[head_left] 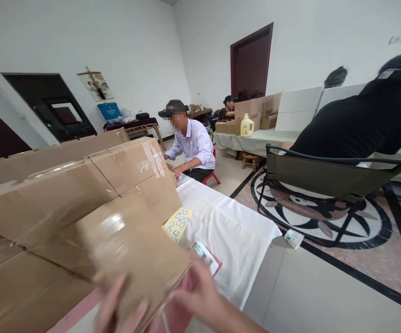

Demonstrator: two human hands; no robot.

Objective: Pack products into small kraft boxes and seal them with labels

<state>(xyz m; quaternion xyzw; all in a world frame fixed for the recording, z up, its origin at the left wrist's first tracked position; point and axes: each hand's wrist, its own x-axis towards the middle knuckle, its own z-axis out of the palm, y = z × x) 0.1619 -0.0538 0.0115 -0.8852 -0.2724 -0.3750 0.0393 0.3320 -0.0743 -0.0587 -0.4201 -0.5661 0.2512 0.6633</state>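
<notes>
A brown cardboard box [134, 245] with a shiny strip of clear tape is tilted in front of me, blurred by motion. My left hand [117, 305] has its fingers against the lower left of the box and supports it. At the box's lower right edge, my right hand [200, 296] holds on with thumb and fingers; some fingertips are hidden. Something pink [177, 317] shows below the right hand, too covered to name. Just beyond lie a yellow sheet with small blue-outlined shapes [178, 223] and a card with a picture and red edge [205, 255].
Taped cardboard boxes [54, 203] form a wall on the left. The white tablecloth [228, 231] hangs over the table's right edge. One person [195, 143] sits across; another [346, 120] sits in a folding chair [325, 173] at right. A paper cup [293, 238] lies on the floor.
</notes>
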